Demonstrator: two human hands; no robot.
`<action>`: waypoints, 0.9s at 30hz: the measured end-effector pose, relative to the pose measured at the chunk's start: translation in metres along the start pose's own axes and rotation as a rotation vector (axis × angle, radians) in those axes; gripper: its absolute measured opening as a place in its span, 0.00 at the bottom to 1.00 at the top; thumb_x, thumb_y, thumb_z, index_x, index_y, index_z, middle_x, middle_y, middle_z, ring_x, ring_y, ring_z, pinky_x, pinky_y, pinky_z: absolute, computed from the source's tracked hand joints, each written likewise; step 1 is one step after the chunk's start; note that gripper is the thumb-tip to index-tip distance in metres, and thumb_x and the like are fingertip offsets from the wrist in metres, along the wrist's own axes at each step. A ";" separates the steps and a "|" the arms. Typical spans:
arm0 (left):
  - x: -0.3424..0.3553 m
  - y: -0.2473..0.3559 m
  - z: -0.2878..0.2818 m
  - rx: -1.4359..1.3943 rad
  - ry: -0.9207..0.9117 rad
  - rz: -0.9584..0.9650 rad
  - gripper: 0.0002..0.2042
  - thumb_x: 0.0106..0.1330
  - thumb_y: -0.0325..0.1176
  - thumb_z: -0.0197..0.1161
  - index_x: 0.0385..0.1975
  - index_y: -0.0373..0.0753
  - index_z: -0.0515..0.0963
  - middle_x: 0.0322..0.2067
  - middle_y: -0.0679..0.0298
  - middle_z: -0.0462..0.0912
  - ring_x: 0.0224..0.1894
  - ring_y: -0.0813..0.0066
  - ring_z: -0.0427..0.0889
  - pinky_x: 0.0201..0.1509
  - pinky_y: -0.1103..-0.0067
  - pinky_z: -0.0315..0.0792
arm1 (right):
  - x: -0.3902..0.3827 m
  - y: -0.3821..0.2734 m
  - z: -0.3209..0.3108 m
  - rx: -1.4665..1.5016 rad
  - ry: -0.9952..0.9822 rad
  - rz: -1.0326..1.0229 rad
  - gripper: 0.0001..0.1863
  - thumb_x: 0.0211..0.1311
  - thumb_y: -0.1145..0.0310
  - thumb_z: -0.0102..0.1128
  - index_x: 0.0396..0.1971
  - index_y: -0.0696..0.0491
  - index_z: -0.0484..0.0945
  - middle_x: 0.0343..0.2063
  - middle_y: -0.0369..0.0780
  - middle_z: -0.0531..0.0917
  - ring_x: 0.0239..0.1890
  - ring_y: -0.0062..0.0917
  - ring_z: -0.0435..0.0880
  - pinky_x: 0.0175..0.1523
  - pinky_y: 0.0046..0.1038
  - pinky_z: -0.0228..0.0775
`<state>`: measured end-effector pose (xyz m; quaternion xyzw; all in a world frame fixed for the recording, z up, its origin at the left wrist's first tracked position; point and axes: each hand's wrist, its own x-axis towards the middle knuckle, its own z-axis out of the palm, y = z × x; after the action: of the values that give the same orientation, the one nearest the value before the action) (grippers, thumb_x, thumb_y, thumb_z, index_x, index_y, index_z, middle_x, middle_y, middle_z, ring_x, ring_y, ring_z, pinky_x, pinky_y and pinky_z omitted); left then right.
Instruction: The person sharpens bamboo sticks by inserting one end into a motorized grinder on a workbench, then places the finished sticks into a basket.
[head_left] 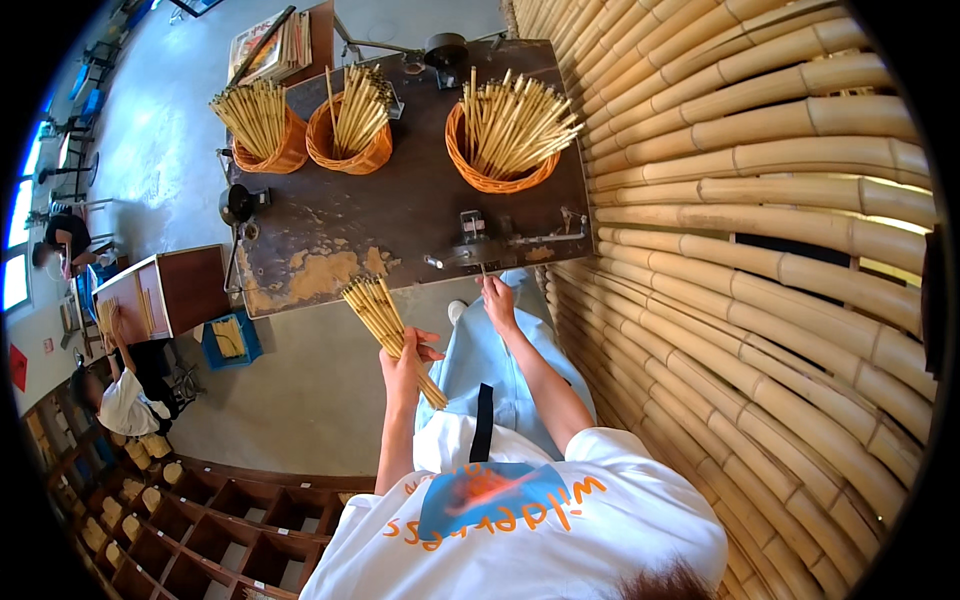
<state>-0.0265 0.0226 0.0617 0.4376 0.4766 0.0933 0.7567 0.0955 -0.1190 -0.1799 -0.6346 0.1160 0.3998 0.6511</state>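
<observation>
Currently, dark worktop ahead of you. Bamboo-stick bundle by its near edge, long axis slanting far-left to near-right, your left hand closed around it. Your right hand, to the bundle's right, is nearer the metal fixture; whether its grip holds anything cannot be told.

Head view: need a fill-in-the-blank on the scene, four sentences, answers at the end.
1. The bundle of thin bamboo sticks is held in the person's ____ hand.
2. The number of wicker baskets standing on the dark tabletop is ____.
3. The wall of bamboo poles fills the ____ side of the picture.
4. The crate on the floor, left of the bundle, is coloured ____.

Missing words: left; three; right; blue.
</observation>
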 end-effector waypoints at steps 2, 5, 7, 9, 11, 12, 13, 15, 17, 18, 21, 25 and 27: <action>0.001 0.004 0.003 -0.006 0.007 0.004 0.15 0.75 0.37 0.50 0.33 0.30 0.75 0.31 0.55 0.83 0.23 0.75 0.80 0.32 0.76 0.81 | -0.001 -0.001 0.002 0.020 0.006 0.003 0.16 0.74 0.57 0.46 0.36 0.52 0.78 0.16 0.25 0.62 0.16 0.07 0.57 0.18 0.16 0.48; 0.003 0.009 0.008 -0.038 0.032 0.023 0.16 0.75 0.37 0.50 0.33 0.30 0.75 0.31 0.55 0.83 0.24 0.77 0.79 0.32 0.75 0.80 | -0.001 -0.003 0.000 -0.049 0.029 -0.025 0.16 0.72 0.57 0.48 0.34 0.53 0.79 0.16 0.27 0.66 0.16 0.10 0.60 0.19 0.18 0.52; 0.000 0.017 0.013 -0.043 0.047 0.036 0.15 0.75 0.38 0.50 0.33 0.30 0.75 0.31 0.56 0.82 0.24 0.77 0.78 0.32 0.75 0.80 | 0.002 0.001 -0.002 -0.056 0.025 -0.023 0.16 0.72 0.57 0.49 0.34 0.53 0.79 0.17 0.27 0.67 0.16 0.10 0.61 0.20 0.18 0.52; -0.002 0.029 0.020 -0.027 0.047 0.048 0.15 0.75 0.39 0.50 0.33 0.32 0.74 0.31 0.57 0.81 0.24 0.77 0.78 0.33 0.75 0.81 | 0.016 0.018 -0.014 -0.092 0.031 -0.135 0.16 0.72 0.58 0.49 0.34 0.53 0.79 0.18 0.28 0.68 0.17 0.10 0.62 0.20 0.18 0.53; -0.009 0.029 0.006 -0.024 0.045 0.083 0.16 0.75 0.38 0.50 0.32 0.30 0.75 0.30 0.56 0.82 0.24 0.77 0.78 0.32 0.75 0.80 | 0.008 0.013 0.005 -0.075 0.017 -0.078 0.16 0.72 0.57 0.48 0.33 0.53 0.79 0.18 0.28 0.68 0.17 0.10 0.63 0.19 0.18 0.55; -0.010 0.024 0.007 -0.047 0.031 0.091 0.16 0.75 0.38 0.51 0.32 0.29 0.76 0.30 0.56 0.83 0.23 0.77 0.78 0.32 0.75 0.80 | 0.010 0.009 -0.001 -0.054 0.008 -0.075 0.16 0.73 0.57 0.48 0.33 0.53 0.79 0.18 0.28 0.69 0.16 0.10 0.63 0.19 0.18 0.55; -0.012 0.019 0.006 -0.047 0.019 0.100 0.17 0.75 0.38 0.50 0.31 0.29 0.75 0.29 0.56 0.83 0.23 0.78 0.78 0.32 0.75 0.80 | 0.011 0.008 -0.001 -0.026 0.010 -0.063 0.15 0.74 0.56 0.48 0.35 0.51 0.77 0.16 0.25 0.63 0.14 0.07 0.57 0.16 0.14 0.46; -0.018 0.007 0.000 -0.044 0.017 0.082 0.17 0.75 0.38 0.50 0.31 0.30 0.75 0.29 0.56 0.83 0.23 0.78 0.78 0.32 0.75 0.80 | 0.010 0.007 -0.003 -0.052 0.021 -0.076 0.15 0.74 0.56 0.48 0.36 0.51 0.77 0.16 0.25 0.63 0.14 0.07 0.57 0.16 0.14 0.46; -0.020 -0.001 -0.006 -0.032 0.008 0.057 0.15 0.75 0.38 0.50 0.33 0.32 0.74 0.30 0.57 0.82 0.23 0.77 0.78 0.32 0.75 0.81 | 0.011 0.008 -0.003 -0.058 0.023 -0.083 0.15 0.74 0.56 0.48 0.36 0.51 0.77 0.16 0.25 0.63 0.14 0.07 0.57 0.16 0.14 0.46; -0.022 -0.004 -0.008 -0.030 0.012 0.051 0.15 0.75 0.38 0.50 0.32 0.32 0.74 0.30 0.57 0.82 0.23 0.77 0.78 0.32 0.75 0.81 | 0.009 0.007 -0.002 -0.042 0.017 -0.074 0.15 0.74 0.56 0.48 0.36 0.51 0.77 0.16 0.25 0.63 0.14 0.07 0.57 0.16 0.14 0.46; -0.024 -0.011 -0.008 -0.036 0.025 0.026 0.15 0.75 0.38 0.50 0.32 0.32 0.74 0.30 0.58 0.82 0.22 0.77 0.78 0.31 0.76 0.80 | 0.008 0.006 0.000 0.006 0.007 -0.043 0.15 0.73 0.56 0.48 0.35 0.51 0.77 0.16 0.25 0.63 0.14 0.07 0.57 0.16 0.14 0.46; -0.023 -0.013 -0.001 -0.050 0.052 0.012 0.14 0.75 0.37 0.50 0.33 0.32 0.74 0.30 0.57 0.82 0.22 0.77 0.78 0.31 0.75 0.81 | 0.011 0.009 -0.006 -0.036 0.033 -0.051 0.17 0.72 0.56 0.48 0.32 0.52 0.79 0.17 0.27 0.68 0.16 0.09 0.62 0.18 0.17 0.53; -0.022 -0.014 0.003 -0.070 0.070 0.004 0.14 0.75 0.37 0.50 0.33 0.32 0.74 0.30 0.56 0.82 0.22 0.77 0.78 0.31 0.75 0.81 | 0.013 0.013 -0.005 -0.077 0.048 -0.086 0.17 0.72 0.56 0.48 0.32 0.52 0.79 0.17 0.28 0.68 0.16 0.10 0.63 0.18 0.17 0.54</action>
<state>-0.0397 0.0009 0.0657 0.4083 0.4986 0.1266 0.7541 0.0974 -0.1208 -0.1990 -0.6731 0.0883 0.3604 0.6398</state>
